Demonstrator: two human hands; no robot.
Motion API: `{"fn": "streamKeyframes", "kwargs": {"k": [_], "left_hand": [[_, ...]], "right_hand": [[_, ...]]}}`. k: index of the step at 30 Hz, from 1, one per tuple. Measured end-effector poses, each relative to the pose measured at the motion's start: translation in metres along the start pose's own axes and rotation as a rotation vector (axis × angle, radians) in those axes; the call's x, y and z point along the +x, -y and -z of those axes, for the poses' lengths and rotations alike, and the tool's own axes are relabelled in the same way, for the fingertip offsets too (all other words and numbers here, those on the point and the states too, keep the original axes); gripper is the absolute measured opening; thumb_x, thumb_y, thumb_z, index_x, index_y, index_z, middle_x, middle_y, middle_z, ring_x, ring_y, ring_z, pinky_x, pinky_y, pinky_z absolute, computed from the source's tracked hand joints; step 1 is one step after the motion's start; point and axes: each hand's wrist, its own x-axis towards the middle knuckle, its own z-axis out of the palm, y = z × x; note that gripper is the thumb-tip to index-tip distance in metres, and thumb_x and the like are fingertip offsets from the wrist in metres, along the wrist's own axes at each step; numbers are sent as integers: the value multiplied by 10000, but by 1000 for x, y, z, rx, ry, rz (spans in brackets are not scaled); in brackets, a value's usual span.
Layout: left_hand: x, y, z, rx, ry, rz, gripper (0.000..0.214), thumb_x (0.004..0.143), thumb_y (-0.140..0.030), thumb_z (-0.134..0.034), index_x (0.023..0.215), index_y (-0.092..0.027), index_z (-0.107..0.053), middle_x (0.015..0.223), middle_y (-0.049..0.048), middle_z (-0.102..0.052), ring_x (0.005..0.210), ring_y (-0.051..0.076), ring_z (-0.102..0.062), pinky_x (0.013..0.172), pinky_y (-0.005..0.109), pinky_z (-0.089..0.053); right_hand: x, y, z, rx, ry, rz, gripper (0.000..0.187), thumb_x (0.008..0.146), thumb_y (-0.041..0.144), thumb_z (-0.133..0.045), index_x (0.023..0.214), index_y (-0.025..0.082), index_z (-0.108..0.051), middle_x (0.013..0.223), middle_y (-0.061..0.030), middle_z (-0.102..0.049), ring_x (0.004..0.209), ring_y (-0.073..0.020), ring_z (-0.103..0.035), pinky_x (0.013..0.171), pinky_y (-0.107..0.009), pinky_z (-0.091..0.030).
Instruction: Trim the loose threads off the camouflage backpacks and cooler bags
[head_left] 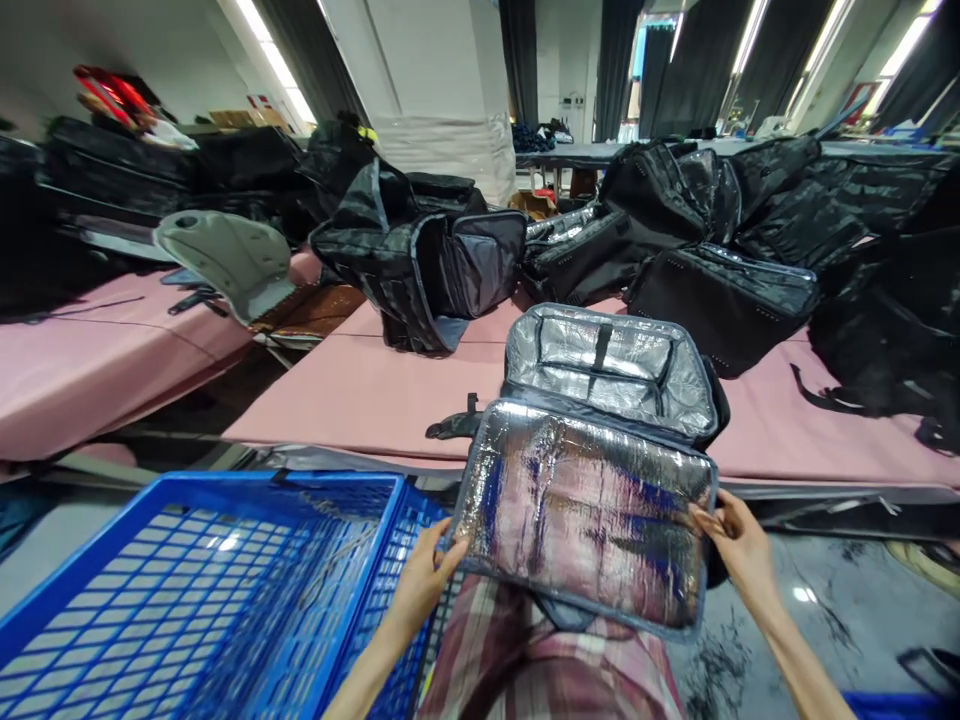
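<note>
An open insulated bag (611, 365) with silver foil lining sits at the near edge of the pink table (375, 395). Its foil-lined lid flap (585, 510) hangs toward me over my lap. My left hand (426, 575) grips the flap's left edge, thumb on the foil. At the flap's right edge, my right hand (739, 540) pinches it with curled fingers. Both hands hold the flap spread flat.
A blue plastic crate (202, 590) stands at my lower left. Several black bags (420, 255) lie piled across the back of the table, more of these black bags (750, 230) at the right. A grey moulded part (229, 255) rests at the left. The floor (825, 610) is dark.
</note>
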Motion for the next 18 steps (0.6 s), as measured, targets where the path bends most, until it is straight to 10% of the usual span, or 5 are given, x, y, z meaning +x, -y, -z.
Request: {"fn": "streamKeyframes", "kwargs": {"k": [8, 18], "left_hand": [[-14, -11, -9, -351, -84, 217, 326, 543, -307, -722, 793, -158, -574, 671, -31, -605, 561, 80, -563, 488, 162, -478], [-16, -18, -2, -444, -69, 217, 80, 708, -231, -620, 737, -179, -567, 703, -39, -622, 607, 92, -561, 551, 215, -533]], "right_hand": [[-39, -1, 5, 10, -9, -167, 285, 677, 422, -624, 778, 156, -622, 741, -24, -606, 686, -137, -526, 669, -283, -420], [-113, 1, 12, -1, 104, -332, 348, 562, 458, -715, 635, 165, -543, 580, 26, -498, 551, -112, -441, 529, -237, -346]]}}
